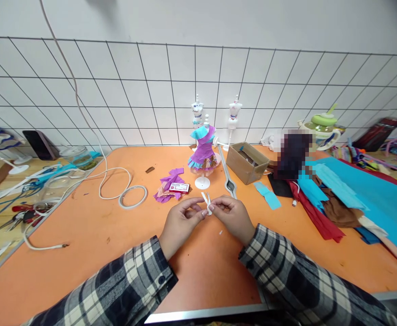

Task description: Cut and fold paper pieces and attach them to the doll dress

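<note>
My left hand (181, 224) and my right hand (234, 217) meet over the orange table (93, 235), both pinching a small white strip (207, 203) between their fingertips. Just beyond them stands a small mannequin in a purple and blue dress (203, 154) on a white round base. Purple fabric scraps (166, 185) with a small red and white box (179, 187) lie to its left. A long grey tool (227, 174) lies to the right of the base.
An open cardboard box (247, 162) sits behind the tool. Blue, red and brown cloth (334, 194) piles up at the right. A white cable (112, 181) and tape ring (132, 196) lie at the left. Two bare mannequins (234, 113) stand by the wire grid.
</note>
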Action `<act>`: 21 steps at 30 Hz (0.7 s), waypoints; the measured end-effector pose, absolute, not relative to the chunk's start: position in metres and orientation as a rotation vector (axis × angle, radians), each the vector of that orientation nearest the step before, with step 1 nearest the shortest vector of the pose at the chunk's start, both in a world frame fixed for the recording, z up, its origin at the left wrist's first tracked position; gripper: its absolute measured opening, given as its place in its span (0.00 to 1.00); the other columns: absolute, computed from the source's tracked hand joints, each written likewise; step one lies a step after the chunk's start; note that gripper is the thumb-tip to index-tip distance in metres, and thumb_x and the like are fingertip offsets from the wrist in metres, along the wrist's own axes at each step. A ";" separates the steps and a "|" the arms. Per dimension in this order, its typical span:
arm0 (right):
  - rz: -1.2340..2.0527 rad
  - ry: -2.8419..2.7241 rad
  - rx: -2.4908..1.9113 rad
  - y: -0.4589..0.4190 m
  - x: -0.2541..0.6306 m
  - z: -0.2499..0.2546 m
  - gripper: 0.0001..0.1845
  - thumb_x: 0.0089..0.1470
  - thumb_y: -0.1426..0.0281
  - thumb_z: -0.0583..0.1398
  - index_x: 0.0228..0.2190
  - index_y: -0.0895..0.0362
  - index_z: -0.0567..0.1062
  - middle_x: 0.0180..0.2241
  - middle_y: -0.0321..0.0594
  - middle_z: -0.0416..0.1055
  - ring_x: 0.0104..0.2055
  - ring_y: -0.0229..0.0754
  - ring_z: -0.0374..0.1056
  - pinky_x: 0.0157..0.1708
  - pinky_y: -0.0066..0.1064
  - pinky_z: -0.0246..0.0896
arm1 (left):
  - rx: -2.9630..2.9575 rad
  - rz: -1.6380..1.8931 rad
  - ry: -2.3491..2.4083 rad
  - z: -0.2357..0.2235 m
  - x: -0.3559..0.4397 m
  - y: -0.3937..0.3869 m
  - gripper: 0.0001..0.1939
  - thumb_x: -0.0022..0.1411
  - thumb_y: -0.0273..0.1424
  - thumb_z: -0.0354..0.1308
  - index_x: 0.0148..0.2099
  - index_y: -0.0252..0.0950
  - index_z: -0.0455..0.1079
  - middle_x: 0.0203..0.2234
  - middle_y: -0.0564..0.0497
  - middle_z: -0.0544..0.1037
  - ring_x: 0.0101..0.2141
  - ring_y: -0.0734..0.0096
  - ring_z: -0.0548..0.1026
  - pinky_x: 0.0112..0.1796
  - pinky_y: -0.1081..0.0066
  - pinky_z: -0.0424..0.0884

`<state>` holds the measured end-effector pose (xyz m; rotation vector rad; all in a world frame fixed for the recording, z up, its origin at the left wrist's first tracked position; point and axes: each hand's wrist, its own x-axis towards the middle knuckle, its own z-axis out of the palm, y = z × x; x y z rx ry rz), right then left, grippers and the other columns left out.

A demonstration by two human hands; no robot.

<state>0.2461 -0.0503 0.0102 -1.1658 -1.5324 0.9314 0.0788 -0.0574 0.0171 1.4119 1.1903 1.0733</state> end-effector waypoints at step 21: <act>1.068 -1.543 -1.237 -0.049 0.243 -0.001 0.12 0.50 0.62 0.62 0.27 0.58 0.78 0.25 0.39 0.74 0.26 0.38 0.65 0.28 0.29 0.61 | 1.409 1.077 1.216 0.018 0.075 -0.051 0.09 0.49 0.34 0.67 0.29 0.34 0.76 0.26 0.48 0.79 0.30 0.66 0.76 0.35 0.69 0.70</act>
